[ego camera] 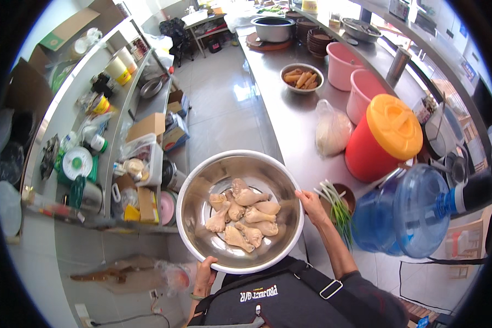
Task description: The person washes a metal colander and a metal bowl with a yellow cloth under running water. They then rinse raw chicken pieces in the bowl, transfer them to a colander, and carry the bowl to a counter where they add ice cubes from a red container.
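A wide stainless steel bowl (197, 180) is held before my body, between the metal counter and the shelving. Several pale chicken drumsticks (244, 213) lie on its bottom. At the bowl's near left rim is my left hand (207, 272), with its thumb over the edge and its other fingers partly hidden. On the right side, my right hand (311, 203) grips the rim, its fingers mostly below the edge. Green onions (339, 215) lie near my right hand, across a brown bowl (346, 197) at the counter's edge.
On the metal counter (287, 123) stand a red bucket with an orange lid (383, 137), pink buckets (342, 67), a bagged pale item (332, 131) and a steel bowl of brownish pieces (301, 79). A blue water jug (402, 213) is at right. Shelves with a dial scale (77, 163) line the left.
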